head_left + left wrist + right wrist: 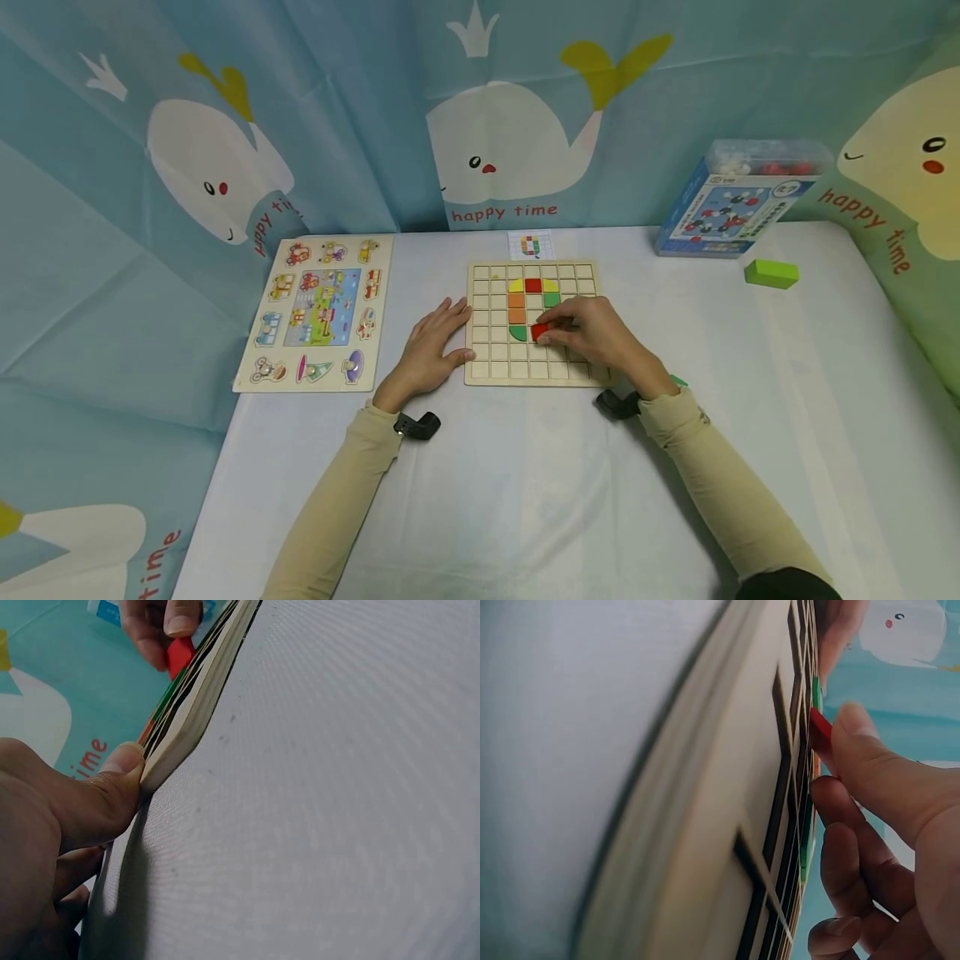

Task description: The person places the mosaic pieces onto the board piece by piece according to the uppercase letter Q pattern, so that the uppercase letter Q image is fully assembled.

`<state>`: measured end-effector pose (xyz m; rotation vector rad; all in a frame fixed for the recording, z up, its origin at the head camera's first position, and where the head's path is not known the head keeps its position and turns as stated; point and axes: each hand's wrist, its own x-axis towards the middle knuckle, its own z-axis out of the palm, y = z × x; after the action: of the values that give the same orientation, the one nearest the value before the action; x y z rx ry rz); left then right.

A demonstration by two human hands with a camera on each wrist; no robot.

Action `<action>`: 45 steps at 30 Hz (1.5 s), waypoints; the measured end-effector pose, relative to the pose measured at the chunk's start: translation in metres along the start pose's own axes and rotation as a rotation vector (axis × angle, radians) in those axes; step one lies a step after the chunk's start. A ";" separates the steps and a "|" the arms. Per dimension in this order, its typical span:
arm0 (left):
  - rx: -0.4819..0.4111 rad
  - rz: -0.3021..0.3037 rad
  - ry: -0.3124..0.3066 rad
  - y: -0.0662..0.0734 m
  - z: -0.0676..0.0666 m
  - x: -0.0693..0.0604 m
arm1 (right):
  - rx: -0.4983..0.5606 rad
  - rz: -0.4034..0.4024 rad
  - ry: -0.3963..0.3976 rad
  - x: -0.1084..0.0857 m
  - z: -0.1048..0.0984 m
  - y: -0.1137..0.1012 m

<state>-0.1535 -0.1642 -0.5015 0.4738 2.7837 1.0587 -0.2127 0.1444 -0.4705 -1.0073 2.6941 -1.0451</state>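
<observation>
A square wooden grid board lies on the white table. My right hand pinches a red tile between thumb and fingers, over a lower middle cell; in the right wrist view this tile tilts against the board. Beside it sits a rounded green tile. Higher up are orange tiles, yellow corner tiles, another red tile and a green tile. My left hand, fingers extended, rests at the board's left edge, its thumb touching the corner in the left wrist view.
A small pattern card lies behind the board. To the left is a picture puzzle board with knobbed pieces. A blue boxed set and a green block are at back right. A green piece shows partly behind my right wrist.
</observation>
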 end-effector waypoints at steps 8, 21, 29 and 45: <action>-0.003 -0.002 0.006 0.001 -0.001 -0.001 | -0.044 0.005 0.010 0.000 0.001 -0.003; -0.003 0.015 0.010 0.001 -0.001 -0.001 | -0.090 0.057 -0.016 0.002 0.004 -0.006; -0.002 0.004 0.004 0.002 -0.001 -0.001 | -0.100 0.057 -0.010 0.000 0.002 -0.005; 0.002 0.004 0.006 0.000 0.001 -0.001 | -0.091 0.033 -0.009 0.001 -0.002 -0.004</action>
<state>-0.1527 -0.1640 -0.5019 0.4779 2.7909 1.0594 -0.2122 0.1426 -0.4669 -0.9757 2.7637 -0.9178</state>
